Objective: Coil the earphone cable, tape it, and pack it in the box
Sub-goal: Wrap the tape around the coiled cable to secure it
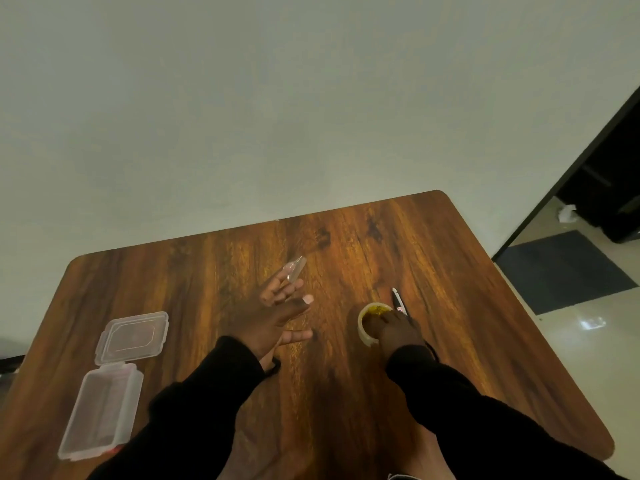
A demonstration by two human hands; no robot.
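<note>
Head view, wooden table (pixel 346 393). Your left hand (pixel 277 317) was held above the table centre, fingers spread open, w/ a strip of clear tape (pixel 295 269) stuck to the fingertips and pointing away from you. A dark loop, prob. the coiled earphone cable (pixel 273 368), showed just below that wrist; too hidden to tell how it was held. Your right hand (pixel 398 329) rested on the tape roll (pixel 367 329), fingers curled over its rim, w/ scissors (pixel 399 301) touching the roll's far-right side; can't tell if the hand gripped roll, scissors or both. The clear plastic box (pixel 100 415) lay at the table's left edge, lid (pixel 133 337) hinged open, well apart from both hands
</note>
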